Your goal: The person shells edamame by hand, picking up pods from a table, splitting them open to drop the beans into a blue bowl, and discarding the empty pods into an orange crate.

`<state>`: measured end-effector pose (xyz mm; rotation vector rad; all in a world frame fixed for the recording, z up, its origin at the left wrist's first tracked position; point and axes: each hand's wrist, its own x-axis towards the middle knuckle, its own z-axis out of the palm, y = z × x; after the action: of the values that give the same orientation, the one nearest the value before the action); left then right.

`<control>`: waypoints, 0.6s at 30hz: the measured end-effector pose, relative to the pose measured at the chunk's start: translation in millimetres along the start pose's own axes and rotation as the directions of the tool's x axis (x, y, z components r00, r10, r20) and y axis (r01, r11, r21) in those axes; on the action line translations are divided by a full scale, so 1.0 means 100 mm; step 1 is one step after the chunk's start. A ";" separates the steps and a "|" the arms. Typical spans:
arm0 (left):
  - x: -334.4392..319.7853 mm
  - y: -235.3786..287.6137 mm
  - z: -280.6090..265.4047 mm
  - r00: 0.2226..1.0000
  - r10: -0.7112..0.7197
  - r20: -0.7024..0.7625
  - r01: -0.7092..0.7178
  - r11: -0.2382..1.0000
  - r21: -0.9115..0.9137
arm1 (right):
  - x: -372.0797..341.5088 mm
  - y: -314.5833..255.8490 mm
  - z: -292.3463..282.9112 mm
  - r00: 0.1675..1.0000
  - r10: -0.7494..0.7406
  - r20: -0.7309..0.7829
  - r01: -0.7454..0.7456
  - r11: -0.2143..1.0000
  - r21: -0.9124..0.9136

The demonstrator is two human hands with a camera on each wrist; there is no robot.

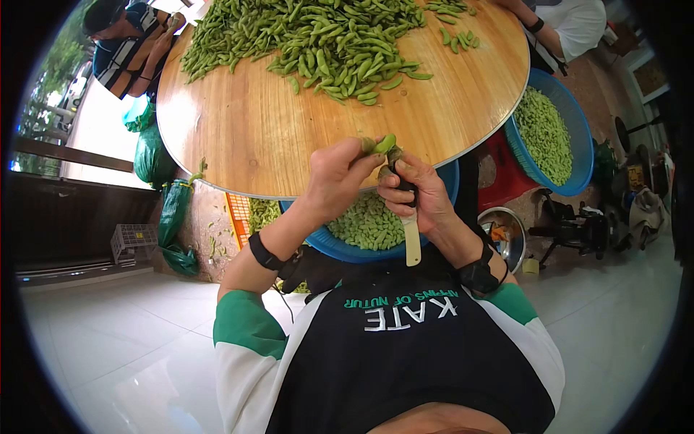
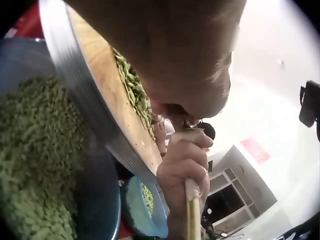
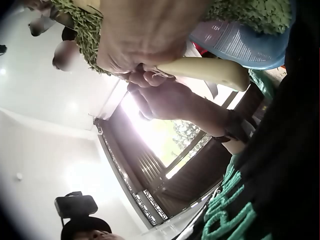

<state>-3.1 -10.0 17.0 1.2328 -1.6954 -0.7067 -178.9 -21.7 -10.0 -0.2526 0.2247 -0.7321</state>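
Tabletop edge [image 1: 253, 194] close, bare wood [image 1: 289, 134] ahead, left fingers [image 1: 360, 169] tight on pod [image 1: 388, 142], right fingers [image 1: 395, 195] round pale handle [image 1: 412, 244]

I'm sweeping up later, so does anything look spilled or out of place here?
Yes. Small green scraps lie scattered on the floor beside the orange crate, outside any container, so they look spilled. A few green pieces also sit at the left edge of the table, well apart from the main pile of pods.

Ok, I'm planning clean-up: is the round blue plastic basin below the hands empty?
Not empty: shelled pale-green beans lie in the basin. Cannot tell if full; the round wooden tabletop hides part.
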 end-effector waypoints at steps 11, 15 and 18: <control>-0.21 0.11 0.14 0.937 -0.349 0.033 0.349 0.919 -0.182 | -0.09 0.05 -0.03 0.903 -0.428 -0.033 0.210 0.507 -0.836; -0.29 0.12 0.17 0.989 -0.145 -0.033 0.147 0.986 0.077 | -0.09 0.00 -0.01 0.911 -0.410 -0.033 0.206 0.524 -0.827; -0.31 0.06 0.18 0.990 -0.127 -0.056 0.131 0.988 0.079 | -0.11 -0.02 -0.02 0.968 -0.240 -0.069 0.105 0.643 -0.758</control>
<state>-18.5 20.2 4.3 1.4172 -1.6282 -0.6815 -188.6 -15.7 -10.6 -1.0335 0.6784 -0.8231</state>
